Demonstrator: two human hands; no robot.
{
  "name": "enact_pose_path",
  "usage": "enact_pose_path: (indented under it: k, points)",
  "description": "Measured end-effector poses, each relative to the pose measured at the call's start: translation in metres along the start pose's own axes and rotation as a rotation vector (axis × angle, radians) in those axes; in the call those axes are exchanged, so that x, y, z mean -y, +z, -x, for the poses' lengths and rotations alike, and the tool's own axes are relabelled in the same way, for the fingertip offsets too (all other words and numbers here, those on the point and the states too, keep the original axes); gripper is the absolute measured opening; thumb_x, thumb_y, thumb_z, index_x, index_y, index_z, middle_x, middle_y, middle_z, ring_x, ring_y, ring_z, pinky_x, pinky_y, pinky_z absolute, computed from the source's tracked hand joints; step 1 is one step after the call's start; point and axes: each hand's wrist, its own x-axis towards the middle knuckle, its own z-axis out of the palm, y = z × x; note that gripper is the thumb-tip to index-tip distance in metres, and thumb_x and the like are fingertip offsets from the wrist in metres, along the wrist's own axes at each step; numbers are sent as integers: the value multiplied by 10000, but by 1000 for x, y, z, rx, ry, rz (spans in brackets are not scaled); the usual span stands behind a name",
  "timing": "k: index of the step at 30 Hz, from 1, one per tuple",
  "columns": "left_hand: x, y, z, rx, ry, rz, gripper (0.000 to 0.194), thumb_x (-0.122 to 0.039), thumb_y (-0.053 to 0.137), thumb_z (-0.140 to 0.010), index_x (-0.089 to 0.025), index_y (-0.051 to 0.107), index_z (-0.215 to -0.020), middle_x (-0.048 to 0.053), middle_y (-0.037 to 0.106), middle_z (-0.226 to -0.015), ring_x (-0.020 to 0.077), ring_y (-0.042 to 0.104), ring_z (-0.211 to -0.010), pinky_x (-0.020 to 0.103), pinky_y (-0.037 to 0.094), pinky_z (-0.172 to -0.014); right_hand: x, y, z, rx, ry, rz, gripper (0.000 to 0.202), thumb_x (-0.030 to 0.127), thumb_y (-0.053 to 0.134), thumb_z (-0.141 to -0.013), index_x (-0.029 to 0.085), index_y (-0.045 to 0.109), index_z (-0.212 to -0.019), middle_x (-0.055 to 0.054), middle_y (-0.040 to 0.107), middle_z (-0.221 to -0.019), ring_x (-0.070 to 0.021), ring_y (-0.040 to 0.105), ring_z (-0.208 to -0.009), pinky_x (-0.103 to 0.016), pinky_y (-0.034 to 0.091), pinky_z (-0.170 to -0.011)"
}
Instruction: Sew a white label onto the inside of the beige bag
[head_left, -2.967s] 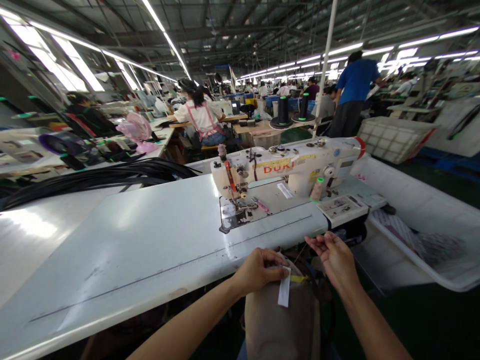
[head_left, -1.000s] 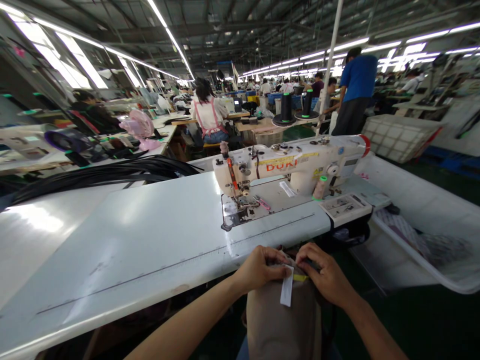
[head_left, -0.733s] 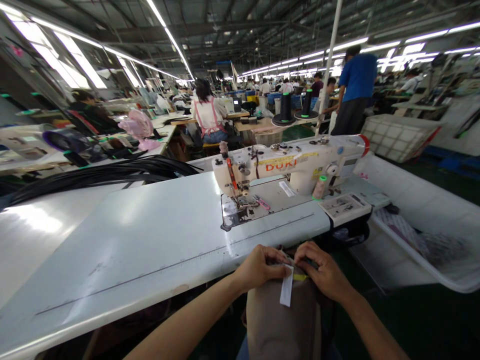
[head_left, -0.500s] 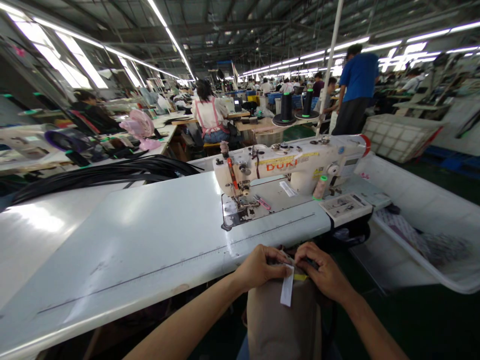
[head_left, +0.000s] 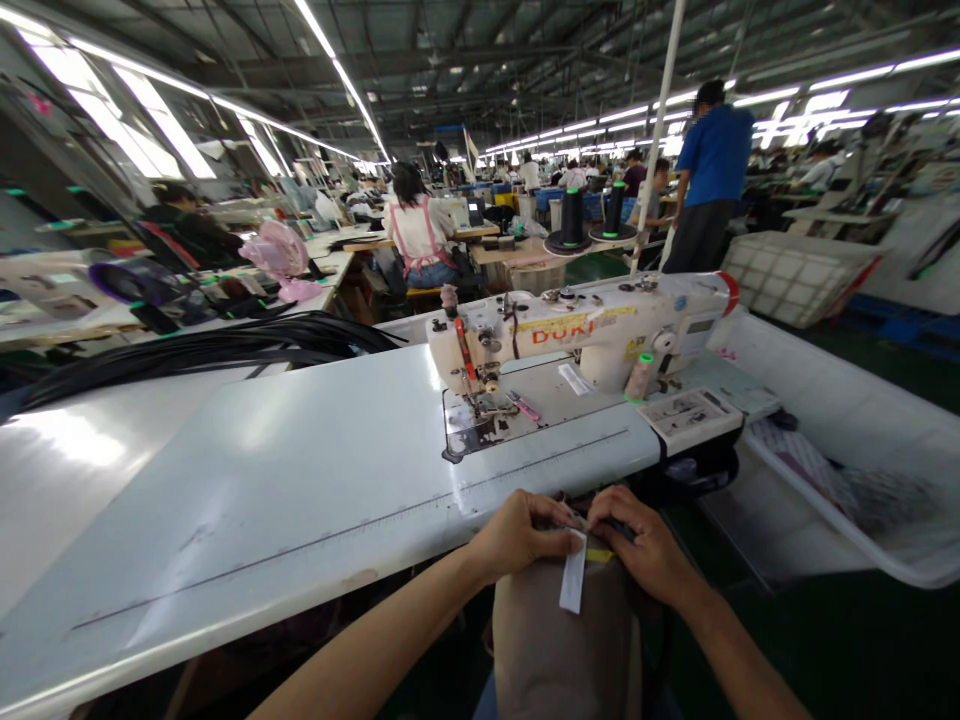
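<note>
A brown fabric piece (head_left: 566,640), perhaps a bag, lies over my lap below the table's front edge. At its top edge my left hand (head_left: 529,535) is closed, pinching the fabric together with a white label (head_left: 573,575) that hangs down its front. My right hand (head_left: 637,540) is closed on the same edge just to the right, the fingertips of both hands close together. A short yellow strip (head_left: 598,555) shows between them. Under the right fingers is something dark that I cannot make out.
Beyond my hands stands a sewing machine (head_left: 562,330) on a white table (head_left: 300,450). Pink-handled snips (head_left: 523,405), another white label (head_left: 574,378) and a thread spool (head_left: 640,378) are beside it. A white bin (head_left: 847,500) is at right; black strips (head_left: 225,350) lie at left.
Both hands keep their hold on the fabric edge, with only slight finger movement. The label and fabric stay almost in place.
</note>
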Motion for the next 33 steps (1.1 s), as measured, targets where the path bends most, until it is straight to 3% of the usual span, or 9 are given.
enact_pose_path:
  k: [12,33]
  points:
    - [4,0,-2,-17,-2,44,200,-273,812,-617,-144,764,-762,50,693,-881,155,588,-798,246,449,-727,-15,7,0,10,73,-149,148,299,576,-871,197,611,-769,-4,570,-817,-148,562,-822,-274,424,-794]
    - [-2,2,1,-13,-27,67,168,-259,811,-613,-160,771,-742,40,705,-859,148,592,-782,237,460,-714,-10,7,1,-6,53,-121,135,274,569,-877,204,611,-769,-1,569,-827,-145,553,-843,-274,414,-809]
